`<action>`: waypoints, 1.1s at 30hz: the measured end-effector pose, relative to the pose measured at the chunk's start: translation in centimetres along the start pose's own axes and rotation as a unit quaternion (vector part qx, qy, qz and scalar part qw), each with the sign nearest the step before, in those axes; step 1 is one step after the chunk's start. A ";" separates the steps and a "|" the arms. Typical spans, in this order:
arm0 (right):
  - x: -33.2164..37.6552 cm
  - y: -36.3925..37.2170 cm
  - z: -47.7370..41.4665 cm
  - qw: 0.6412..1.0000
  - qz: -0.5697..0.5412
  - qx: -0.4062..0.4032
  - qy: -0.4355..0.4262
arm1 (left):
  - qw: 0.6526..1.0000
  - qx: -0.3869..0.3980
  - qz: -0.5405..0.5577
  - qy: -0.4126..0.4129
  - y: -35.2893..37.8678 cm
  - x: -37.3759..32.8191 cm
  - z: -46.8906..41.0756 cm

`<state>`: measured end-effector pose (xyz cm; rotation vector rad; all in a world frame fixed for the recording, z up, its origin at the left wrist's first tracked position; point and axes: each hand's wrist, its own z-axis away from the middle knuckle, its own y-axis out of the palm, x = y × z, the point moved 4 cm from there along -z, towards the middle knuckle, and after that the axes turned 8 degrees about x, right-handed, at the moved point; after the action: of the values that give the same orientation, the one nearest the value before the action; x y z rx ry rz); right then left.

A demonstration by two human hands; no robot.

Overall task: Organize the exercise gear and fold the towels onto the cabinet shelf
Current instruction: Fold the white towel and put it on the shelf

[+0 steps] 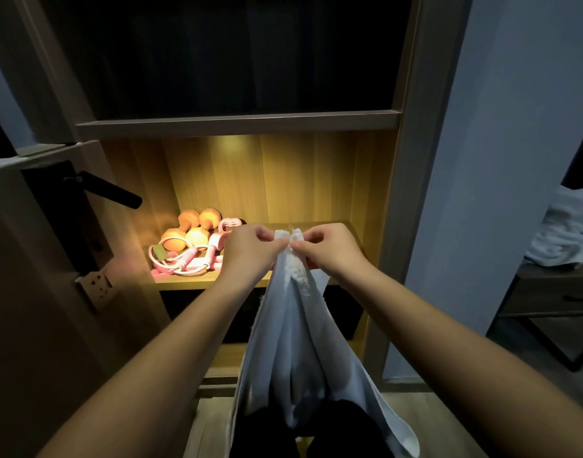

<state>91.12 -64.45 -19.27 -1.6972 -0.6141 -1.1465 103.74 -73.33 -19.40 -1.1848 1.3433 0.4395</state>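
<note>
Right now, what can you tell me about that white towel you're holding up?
The towel is white, soft-looking cloth with a frayed, fluffy top edge. It hangs lengthwise in loose vertical folds, its top corners meeting. The left hand and right hand each pinch a corner, side by side, in front of the lit shelf.

1. A tall wooden cabinet [412, 153] stands straight ahead, its upper compartment dark.
2. A warm lamp [237, 139] under the upper board lights the wood-grain back of the middle compartment.
3. On the left is a door [35, 292] with a black lever handle [109, 190], and a socket plate [97, 283] sits below the handle.
4. On the right is a pale wall [501, 160], and beyond it a low dark side table [554, 294].
5. The floor [412, 411] is light wood.
</note>
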 end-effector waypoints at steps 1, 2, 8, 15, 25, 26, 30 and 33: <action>0.0 0.0 0.0 1.000 0.017 -0.008 -0.016 | 1.000 0.004 0.007 0.010 0.1 -0.2 0.0; 0.0 0.0 0.0 0.999 0.031 -0.012 -0.029 | 0.999 0.019 0.022 0.022 0.3 -0.3 0.1; -0.6 -0.3 0.5 0.995 0.014 0.076 -0.066 | 0.992 0.092 0.035 0.079 0.6 0.2 0.8; 0.2 0.1 1.1 0.979 0.059 0.149 -0.125 | 0.981 0.144 -0.057 0.120 0.0 0.5 -0.8; 3.8 -2.6 0.2 0.961 0.100 0.166 -0.197 | 0.945 0.255 -0.117 0.167 -1.0 -0.7 -2.2; 4.2 -2.9 -0.1 0.961 0.103 0.158 -0.203 | 0.942 0.261 -0.125 0.167 -1.1 -0.9 -2.4; 6.4 -4.3 -1.3 0.959 0.130 0.111 -0.226 | 0.932 0.258 -0.171 0.186 -1.8 -2.6 -3.9; 9.0 -5.8 -2.6 0.955 0.145 0.049 -0.255 | 0.938 0.229 -0.173 0.193 -2.9 -5.1 -5.6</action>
<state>89.21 -65.36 -8.46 -1.9304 -0.6895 -0.4592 101.99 -77.38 -12.61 -1.1071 1.4256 -0.3657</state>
